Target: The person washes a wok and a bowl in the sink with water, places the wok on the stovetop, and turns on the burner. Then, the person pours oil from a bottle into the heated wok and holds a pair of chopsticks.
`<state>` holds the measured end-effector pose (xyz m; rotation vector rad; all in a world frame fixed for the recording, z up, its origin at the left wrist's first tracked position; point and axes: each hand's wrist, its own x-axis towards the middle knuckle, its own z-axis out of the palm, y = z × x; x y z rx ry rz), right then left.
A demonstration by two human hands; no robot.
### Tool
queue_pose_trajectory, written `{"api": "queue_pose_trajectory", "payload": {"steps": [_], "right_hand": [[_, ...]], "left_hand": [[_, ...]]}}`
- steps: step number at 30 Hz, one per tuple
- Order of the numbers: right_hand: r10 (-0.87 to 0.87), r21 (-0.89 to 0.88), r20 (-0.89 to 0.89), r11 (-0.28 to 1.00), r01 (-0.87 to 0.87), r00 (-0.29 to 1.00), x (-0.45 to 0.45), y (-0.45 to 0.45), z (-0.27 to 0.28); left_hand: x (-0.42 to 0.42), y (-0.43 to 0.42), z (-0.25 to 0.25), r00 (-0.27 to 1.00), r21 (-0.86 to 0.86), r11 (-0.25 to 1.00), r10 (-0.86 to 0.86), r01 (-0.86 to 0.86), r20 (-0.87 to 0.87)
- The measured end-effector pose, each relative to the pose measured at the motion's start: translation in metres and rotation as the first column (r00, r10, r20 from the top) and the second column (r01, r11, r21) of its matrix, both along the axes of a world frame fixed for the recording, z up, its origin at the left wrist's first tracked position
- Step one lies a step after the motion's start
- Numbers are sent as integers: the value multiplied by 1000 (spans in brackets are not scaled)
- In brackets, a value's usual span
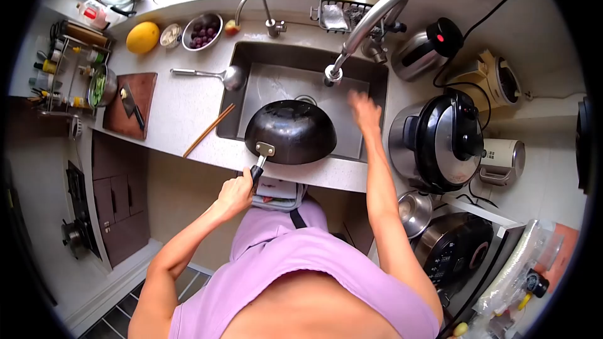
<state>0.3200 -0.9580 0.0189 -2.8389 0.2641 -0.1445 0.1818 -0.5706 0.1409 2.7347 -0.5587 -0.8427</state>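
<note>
My left hand [235,194] is closed around the black handle of a dark wok [292,129]. The wok is tipped over the front edge of the steel sink [251,56], its rounded outside facing up and its inside hidden. My right hand [365,112] is over the right part of the basin, near the curved faucet [377,16] and apart from the wok. Motion smears its fingers, so I cannot make out their pose. A steel ladle [217,76] lies at the basin's left rim, and a pair of wooden chopsticks [209,130] rests on the counter nearby.
Left of the sink are a cutting board [125,122] with a knife [133,108], a bowl of greens [98,88], a yellow melon [143,37] and a bowl of dark round fruit [202,32]. Right of it stand a kettle [427,50] and an electric pressure cooker [436,141].
</note>
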Motion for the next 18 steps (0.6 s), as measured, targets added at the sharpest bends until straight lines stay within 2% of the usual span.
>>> {"api": "queue_pose_trajectory", "payload": {"steps": [1, 2, 3, 4, 5, 6, 8, 9, 11, 12, 13, 14, 15, 16, 17, 18], "right_hand": [[42, -145, -267, 986, -83, 963, -10, 2, -4], [85, -243, -510, 940, -238, 856, -20, 4, -6], [3, -103, -168, 994, -21, 986, -27, 14, 16], [-157, 112, 143, 984, 142, 977, -41, 22, 40], [-211, 270, 223, 952, 147, 952, -36, 22, 58], [-293, 411, 174, 889, 201, 940, -29, 22, 86], [-346, 582, 354, 808, 84, 869, -15, 20, 125], [-376, 606, 413, 793, 58, 830, -8, 21, 149], [-416, 664, 521, 746, -48, 745, 7, 20, 178], [-457, 675, 538, 737, -37, 709, 15, 22, 199], [-473, 700, 580, 706, -109, 663, 28, 23, 216], [-432, 682, 621, 709, -180, 654, 45, 18, 234], [-390, 664, 654, 707, -245, 648, 65, 14, 253], [-299, 606, 688, 738, -297, 661, 90, 8, 275], [-280, 650, 667, 671, -357, 690, 120, 5, 292], [-303, 715, 606, 613, -337, 735, 148, 14, 316]], "left_hand": [[0, -1, -2, 999, 2, 999, 34, -34, 0], [1, -3, -2, 999, 62, 997, 41, -39, -31], [-1, -3, -4, 999, 58, 998, 40, -39, -19], [-8, 0, -7, 999, 21, 999, 38, -38, 7], [-10, 2, -12, 999, -18, 999, 32, -31, 43], [-11, 3, -13, 998, -10, 999, 40, -40, 49], [-15, 2, -17, 997, -23, 998, 57, -56, 53], [-19, 3, -18, 995, -27, 997, 77, -76, 64], [-33, 7, -31, 977, -103, 994, 66, -46, 201], [-38, 7, -37, 972, -117, 992, 78, -53, 223], [-41, 8, -45, 974, -106, 990, 114, -95, 194], [-45, 8, -49, 963, -147, 984, 136, -104, 234], [-42, 1, -35, 971, -96, 981, 182, -169, 157], [-44, 1, -37, 968, -115, 978, 194, -177, 160], [-48, 2, -39, 962, -142, 970, 218, -196, 167], [-52, 2, -44, 958, -140, 966, 237, -216, 160]]}}
